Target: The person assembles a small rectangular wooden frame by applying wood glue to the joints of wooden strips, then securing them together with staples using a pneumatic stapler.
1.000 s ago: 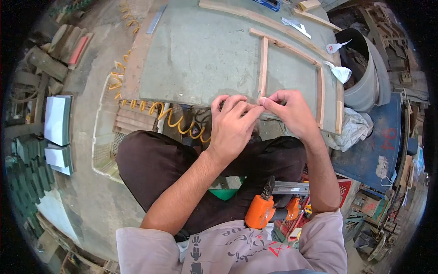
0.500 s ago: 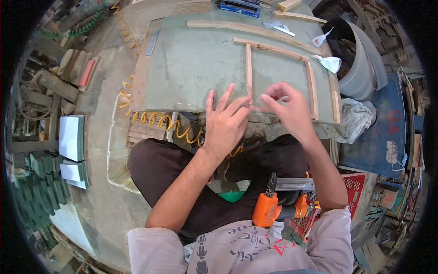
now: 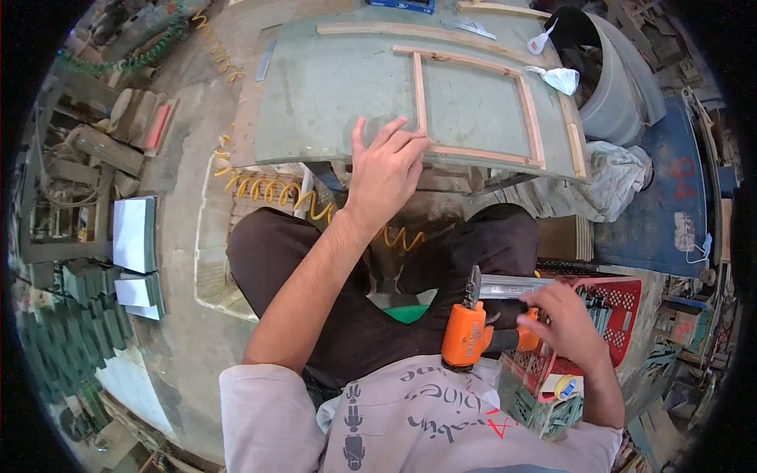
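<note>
A rectangular wooden frame [image 3: 476,152] of thin strips lies on the greenish tabletop [image 3: 339,94]. My left hand [image 3: 386,173] is at its near left corner, the fingertips closed on the strips there while the outer fingers stick out; its thumb is hidden. Across my lap rests an orange nail gun [image 3: 465,335] with a silver magazine, its black nose toward the table. My right hand [image 3: 564,319] hovers by the gun's orange rear end, thumb and fingers apart and curved, not wrapped round it.
A long wooden strip [image 3: 426,33] lies toward the table's far side. A white bottle [image 3: 540,41] and a crumpled white bag [image 3: 558,80] are near the grey barrel [image 3: 623,87]. A yellow coiled hose [image 3: 276,189] hangs left under the table. The red crate [image 3: 628,303] stands at my right.
My right hand has left the frame's corner and come back and down to the nail gun. My left hand stays at the corner. The view has tilted toward my lap.
</note>
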